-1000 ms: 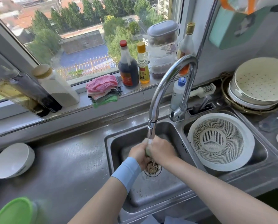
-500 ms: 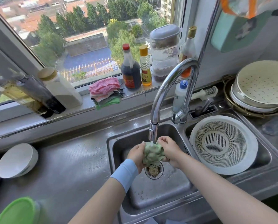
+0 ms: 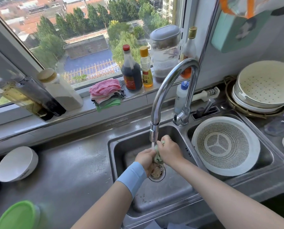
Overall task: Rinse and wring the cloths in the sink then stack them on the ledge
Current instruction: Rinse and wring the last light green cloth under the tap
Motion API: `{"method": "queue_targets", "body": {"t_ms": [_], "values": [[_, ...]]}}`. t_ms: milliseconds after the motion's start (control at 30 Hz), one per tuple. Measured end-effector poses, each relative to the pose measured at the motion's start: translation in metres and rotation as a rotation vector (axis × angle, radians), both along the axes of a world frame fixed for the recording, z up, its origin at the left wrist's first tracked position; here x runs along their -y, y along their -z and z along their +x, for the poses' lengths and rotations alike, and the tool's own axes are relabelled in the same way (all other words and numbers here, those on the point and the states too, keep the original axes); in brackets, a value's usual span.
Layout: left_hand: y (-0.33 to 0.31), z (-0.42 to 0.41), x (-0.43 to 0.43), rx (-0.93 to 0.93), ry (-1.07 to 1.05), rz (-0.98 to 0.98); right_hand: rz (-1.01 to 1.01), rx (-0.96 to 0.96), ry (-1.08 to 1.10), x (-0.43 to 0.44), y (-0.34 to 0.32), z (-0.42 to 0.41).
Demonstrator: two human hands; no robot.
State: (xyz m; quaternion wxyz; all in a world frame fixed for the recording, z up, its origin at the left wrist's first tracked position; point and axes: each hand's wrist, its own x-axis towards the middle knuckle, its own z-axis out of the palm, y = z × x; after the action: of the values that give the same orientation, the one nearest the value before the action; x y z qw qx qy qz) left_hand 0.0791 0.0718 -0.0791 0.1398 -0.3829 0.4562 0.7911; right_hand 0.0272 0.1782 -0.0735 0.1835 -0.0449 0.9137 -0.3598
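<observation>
Nearest the camera, the left forearm with its blue wristband [image 3: 132,177] reaches into the sink [image 3: 114,162], above the drain [image 3: 157,173]. The left hand [image 3: 145,158] has its fingers curled round the lower end of the pale green cloth [image 3: 158,158], and the right hand [image 3: 170,150] is closed over the upper end, knuckles up. Half a second ago the cloth bulged between the hands as a loose ball. Now only a thin crumpled strip of it shows between the two fists, so it has been squeezed down again. Whether the hands are twisting against each other or only pressing is hard to tell, since the fingers hide most of the fabric.

Just above, the stream [image 3: 152,145] from the faucet [image 3: 154,131] falls beside the right hand onto the cloth. The wringing is therefore being done with the water running, and I judge this cloth to be mid-rinse rather than finished.

Farther back, the stack of cloths [image 3: 107,93] sits on the ledge [image 3: 154,94], pink on top and green at the bottom. The one in hand looks to be bound there next.
</observation>
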Motion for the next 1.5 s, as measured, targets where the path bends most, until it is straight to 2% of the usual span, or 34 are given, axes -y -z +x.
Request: {"method": "queue_targets", "body": {"t_ms": [100,200,267,367,433,533,600,667,700,767,833,933,967,1100,1167,1267,1333,1400,1433,1500], "values": [[0.003,-0.003,0.013,0.001,0.006,-0.068,0.054,-0.037,-0.219,0.009,-0.001,0.019],[0.004,0.002,0.018,0.007,0.042,-0.102,0.103,-0.045,-0.250,0.009,0.005,0.014],[0.000,0.005,0.019,-0.033,0.063,-0.100,0.089,0.022,-0.143,0.006,0.007,0.002],[-0.007,0.004,0.024,-0.078,0.061,-0.126,0.026,0.221,0.049,0.002,0.012,-0.013],[-0.008,0.003,0.030,-0.052,0.024,-0.160,-0.033,0.348,0.112,-0.001,0.015,-0.014],[-0.001,0.001,0.041,0.043,0.063,-0.277,-0.234,0.447,0.187,-0.010,0.019,-0.012],[0.003,-0.002,0.045,0.062,0.160,-0.378,-0.249,0.411,0.172,-0.015,0.025,-0.011],[0.000,-0.004,0.044,0.038,0.232,-0.453,-0.223,0.321,0.056,-0.018,0.031,-0.007],[-0.002,-0.005,0.042,0.023,0.268,-0.487,-0.271,0.290,-0.031,-0.018,0.032,-0.004],[-0.005,-0.009,0.039,-0.007,0.345,-0.542,-0.409,0.355,-0.174,-0.015,0.021,0.002],[-0.010,-0.011,0.040,-0.031,0.370,-0.476,-0.426,0.371,-0.275,-0.012,0.016,0.001],[-0.015,-0.010,0.049,-0.123,0.402,-0.208,-0.377,0.342,-0.183,-0.016,0.016,-0.009],[-0.016,-0.009,0.053,-0.145,0.434,-0.197,-0.382,0.353,-0.144,-0.017,0.016,-0.012],[-0.008,-0.008,0.060,-0.067,0.492,-0.480,-0.298,0.334,-0.203,-0.025,0.017,-0.018],[-0.003,-0.012,0.059,0.010,0.440,-0.596,-0.254,0.349,-0.229,-0.025,0.017,-0.017],[-0.002,-0.016,0.055,0.054,0.333,-0.534,-0.282,0.361,-0.239,-0.019,0.019,-0.016],[-0.004,-0.017,0.056,0.058,0.329,-0.347,-0.368,0.401,-0.183,-0.016,0.021,-0.015],[-0.010,-0.013,0.058,0.015,0.405,-0.187,-0.512,0.484,-0.034,-0.014,0.019,-0.015],[-0.010,-0.011,0.062,0.004,0.487,-0.219,-0.574,0.510,0.045,-0.013,0.019,-0.015],[-0.011,-0.004,0.067,0.032,0.657,-0.411,-0.641,0.555,0.162,-0.013,0.022,-0.017]]}}
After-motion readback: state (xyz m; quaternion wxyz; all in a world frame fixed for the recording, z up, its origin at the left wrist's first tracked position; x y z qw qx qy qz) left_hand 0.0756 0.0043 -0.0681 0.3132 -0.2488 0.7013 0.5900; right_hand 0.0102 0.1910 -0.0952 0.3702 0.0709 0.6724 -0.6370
